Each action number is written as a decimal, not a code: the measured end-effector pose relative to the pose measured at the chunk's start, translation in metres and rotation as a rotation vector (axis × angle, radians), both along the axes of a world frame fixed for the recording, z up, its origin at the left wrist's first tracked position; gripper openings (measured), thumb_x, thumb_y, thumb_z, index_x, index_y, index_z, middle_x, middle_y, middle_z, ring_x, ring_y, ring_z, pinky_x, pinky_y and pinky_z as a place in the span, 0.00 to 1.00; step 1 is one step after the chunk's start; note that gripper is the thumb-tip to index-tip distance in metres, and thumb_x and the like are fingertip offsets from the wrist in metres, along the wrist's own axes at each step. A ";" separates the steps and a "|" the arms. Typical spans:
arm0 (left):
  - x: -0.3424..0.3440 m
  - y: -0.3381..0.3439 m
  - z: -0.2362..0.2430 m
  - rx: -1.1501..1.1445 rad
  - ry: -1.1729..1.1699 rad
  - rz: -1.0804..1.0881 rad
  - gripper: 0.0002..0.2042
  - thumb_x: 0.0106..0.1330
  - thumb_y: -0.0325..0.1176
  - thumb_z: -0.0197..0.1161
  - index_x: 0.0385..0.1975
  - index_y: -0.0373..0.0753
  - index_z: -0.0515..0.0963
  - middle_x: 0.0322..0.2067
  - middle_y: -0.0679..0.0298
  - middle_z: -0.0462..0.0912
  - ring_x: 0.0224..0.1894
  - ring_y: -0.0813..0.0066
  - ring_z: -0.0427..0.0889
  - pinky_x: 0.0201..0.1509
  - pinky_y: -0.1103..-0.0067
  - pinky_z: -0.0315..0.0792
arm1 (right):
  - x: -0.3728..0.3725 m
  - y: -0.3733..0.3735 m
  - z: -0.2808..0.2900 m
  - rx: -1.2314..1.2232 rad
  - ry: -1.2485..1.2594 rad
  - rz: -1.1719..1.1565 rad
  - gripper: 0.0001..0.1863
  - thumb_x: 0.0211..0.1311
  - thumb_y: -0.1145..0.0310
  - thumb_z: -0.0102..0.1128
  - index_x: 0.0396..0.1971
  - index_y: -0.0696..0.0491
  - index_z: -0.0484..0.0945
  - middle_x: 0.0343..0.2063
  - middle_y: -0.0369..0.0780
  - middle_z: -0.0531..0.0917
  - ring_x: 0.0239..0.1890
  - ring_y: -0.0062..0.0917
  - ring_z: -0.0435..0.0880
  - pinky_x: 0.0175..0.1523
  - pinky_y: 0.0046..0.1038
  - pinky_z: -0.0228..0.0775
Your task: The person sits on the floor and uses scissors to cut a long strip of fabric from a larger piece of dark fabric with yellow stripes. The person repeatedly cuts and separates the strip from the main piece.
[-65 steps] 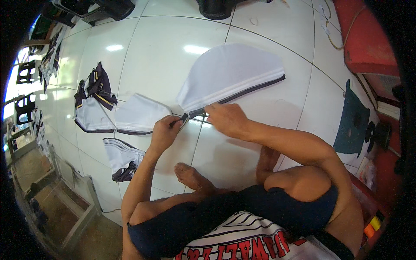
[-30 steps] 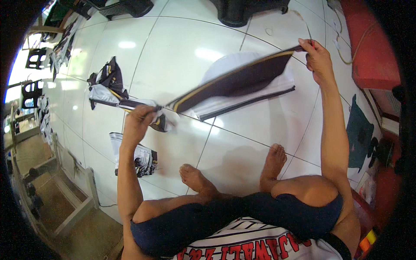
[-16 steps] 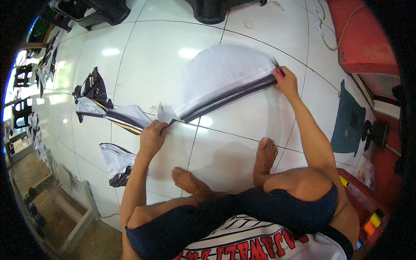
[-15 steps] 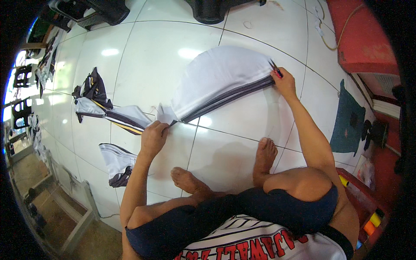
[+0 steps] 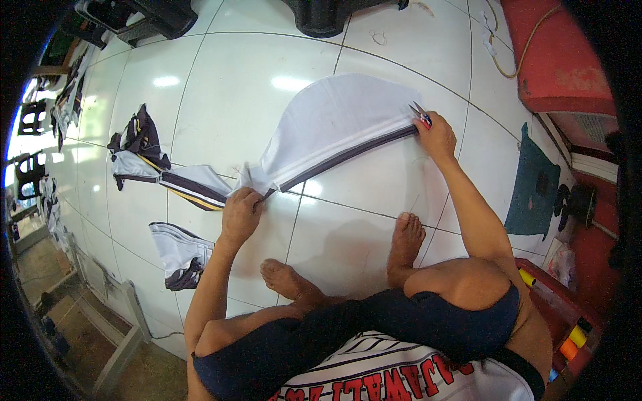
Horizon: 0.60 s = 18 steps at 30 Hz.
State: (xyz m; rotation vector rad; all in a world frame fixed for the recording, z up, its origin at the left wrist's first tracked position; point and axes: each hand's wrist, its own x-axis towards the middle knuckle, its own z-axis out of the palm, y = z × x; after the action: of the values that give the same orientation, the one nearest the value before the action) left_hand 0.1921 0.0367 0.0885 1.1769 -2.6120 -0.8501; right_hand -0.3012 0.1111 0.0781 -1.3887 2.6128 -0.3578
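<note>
A white dome-shaped fabric panel [image 5: 341,120] lies spread on the tiled floor, its near edge trimmed with a dark striped band. My left hand [image 5: 242,210] is closed in a pinch at the narrow strip by the panel's left corner. My right hand [image 5: 438,137] holds small red-handled thread snips [image 5: 421,116], blades apart and pointing up and left. Its fingers also meet the right end of the dark band. Left of my left hand, a white, dark and yellow striped fabric piece [image 5: 194,186] trails toward a dark bunched piece [image 5: 142,140].
A folded white and dark fabric stack [image 5: 179,250] lies near my left forearm. Dark plastic stools [image 5: 321,17] stand at the far side. To the right are a dark green cloth [image 5: 531,187] and a red bin [image 5: 555,301] with thread spools. My bare feet [image 5: 406,240] rest close by.
The snips have shifted slightly down and left in my right hand. The striped band has turned, with more white showing along it. My left hand stays at the strip.
</note>
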 end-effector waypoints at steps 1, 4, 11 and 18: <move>-0.001 0.000 0.000 -0.026 0.010 -0.018 0.05 0.60 0.26 0.65 0.34 0.35 0.83 0.32 0.53 0.83 0.34 0.50 0.83 0.41 0.63 0.76 | 0.007 -0.002 0.008 -0.027 -0.003 0.011 0.19 0.64 0.52 0.66 0.45 0.51 0.81 0.42 0.45 0.85 0.39 0.42 0.86 0.44 0.42 0.77; -0.004 0.003 0.008 0.164 -0.111 0.115 0.06 0.63 0.27 0.63 0.37 0.35 0.82 0.30 0.52 0.83 0.34 0.49 0.83 0.40 0.62 0.75 | 0.048 -0.011 0.030 -0.154 -0.076 0.099 0.19 0.64 0.53 0.64 0.46 0.52 0.80 0.41 0.44 0.85 0.40 0.42 0.86 0.44 0.43 0.78; -0.013 0.003 0.036 0.407 0.013 0.297 0.09 0.66 0.32 0.65 0.40 0.34 0.83 0.31 0.51 0.85 0.29 0.56 0.84 0.34 0.69 0.75 | 0.182 -0.017 0.059 0.217 -0.388 0.728 0.15 0.64 0.62 0.61 0.46 0.53 0.78 0.39 0.44 0.84 0.41 0.44 0.84 0.45 0.44 0.75; -0.021 0.002 0.055 0.417 0.056 0.243 0.09 0.69 0.29 0.63 0.43 0.31 0.82 0.32 0.51 0.86 0.32 0.65 0.85 0.38 0.73 0.77 | 0.237 -0.028 0.049 0.215 -0.338 0.929 0.08 0.63 0.68 0.57 0.37 0.56 0.75 0.34 0.46 0.82 0.38 0.43 0.85 0.38 0.45 0.78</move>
State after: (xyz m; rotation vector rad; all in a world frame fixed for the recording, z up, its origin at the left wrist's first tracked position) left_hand 0.1713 0.0384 0.1438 1.5024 -2.2460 -1.3902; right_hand -0.0638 0.0828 0.1267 -2.0242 1.4690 -0.1430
